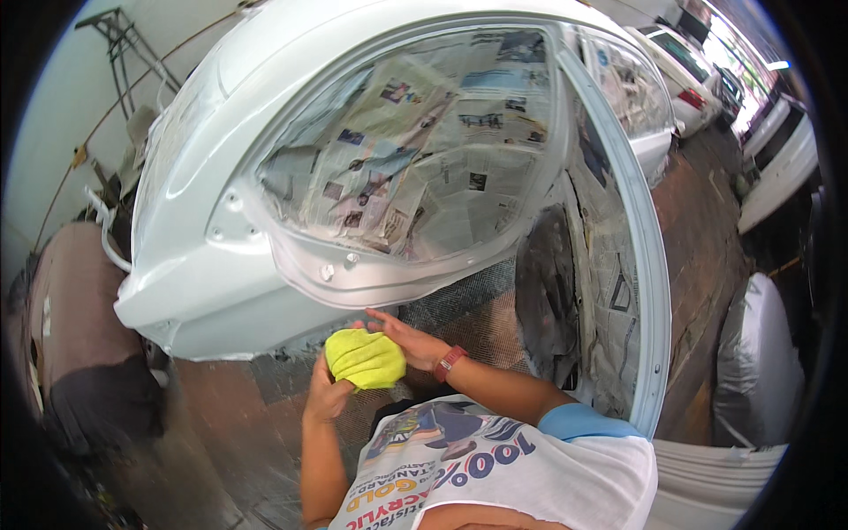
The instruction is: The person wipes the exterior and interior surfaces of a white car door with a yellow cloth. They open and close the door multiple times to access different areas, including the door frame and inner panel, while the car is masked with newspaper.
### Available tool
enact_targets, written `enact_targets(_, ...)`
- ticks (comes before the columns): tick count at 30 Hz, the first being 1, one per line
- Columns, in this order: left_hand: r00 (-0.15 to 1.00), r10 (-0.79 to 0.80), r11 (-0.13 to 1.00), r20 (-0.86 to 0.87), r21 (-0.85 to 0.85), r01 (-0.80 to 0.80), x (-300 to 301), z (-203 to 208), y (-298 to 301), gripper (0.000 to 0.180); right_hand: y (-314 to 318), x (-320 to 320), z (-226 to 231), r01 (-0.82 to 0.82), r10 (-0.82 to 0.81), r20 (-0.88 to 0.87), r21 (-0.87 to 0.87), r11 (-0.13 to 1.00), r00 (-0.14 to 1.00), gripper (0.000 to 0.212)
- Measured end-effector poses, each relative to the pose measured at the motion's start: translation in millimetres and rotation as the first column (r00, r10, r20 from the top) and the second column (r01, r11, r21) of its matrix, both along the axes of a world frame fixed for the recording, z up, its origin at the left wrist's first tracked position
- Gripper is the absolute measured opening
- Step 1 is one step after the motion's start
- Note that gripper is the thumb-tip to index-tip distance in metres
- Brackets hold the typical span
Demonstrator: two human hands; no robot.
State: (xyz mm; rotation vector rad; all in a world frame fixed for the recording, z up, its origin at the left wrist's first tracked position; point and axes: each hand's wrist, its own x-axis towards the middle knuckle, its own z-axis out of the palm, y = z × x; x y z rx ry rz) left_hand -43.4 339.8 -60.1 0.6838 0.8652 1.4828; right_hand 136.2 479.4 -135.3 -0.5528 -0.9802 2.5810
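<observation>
A folded bright yellow-green cloth (pixel 366 359) is gripped in my left hand (pixel 328 395), its thumb lying over the near side. My right hand (pixel 413 343), with a red watch on its wrist, rests against the cloth's far right side. Its fingers stretch out past the cloth and are partly hidden by it. Just beyond both hands is the white car body (pixel 243 309), and neither hand appears to touch it. Newspaper and clear plastic sheet (pixel 424 168) cover the car's large side opening.
To my right stands an open, pale door frame (pixel 652 291), masked with newspaper. A silver-covered object (pixel 760 362) sits farther right. Another white car (pixel 685 75) is parked at the far right. On the left is a brown-and-black covered object (pixel 84 327), and a metal stand (pixel 124 44) is behind.
</observation>
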Motion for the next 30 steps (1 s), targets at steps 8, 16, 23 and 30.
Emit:
enact_targets(8,0.946,0.066,0.914,-0.316,-0.361,-0.184,61.3,-55.3,104.9,0.079,55.5,81.8,12.7,0.422,-0.417,0.238,0.031,0.906,0.877,0.054)
enact_targets(16,0.939,0.007,0.937,0.344,-0.329,0.114,144.8,-63.3,188.2,0.058,69.0,141.9,88.2,-0.091,-0.725,0.076,0.996,0.018,0.685,0.072)
enact_targets(23,0.933,-0.193,0.977,0.305,-0.031,0.212,170.6,20.8,318.9,0.055,47.1,169.5,145.4,0.089,-0.844,-0.271,0.962,-0.259,0.462,0.069)
enact_targets(30,0.779,0.442,0.472,-0.445,0.854,0.219,226.8,163.3,525.9,0.069,-41.4,207.4,234.8,-0.769,-0.606,-0.791,0.434,-0.469,-0.078,0.077)
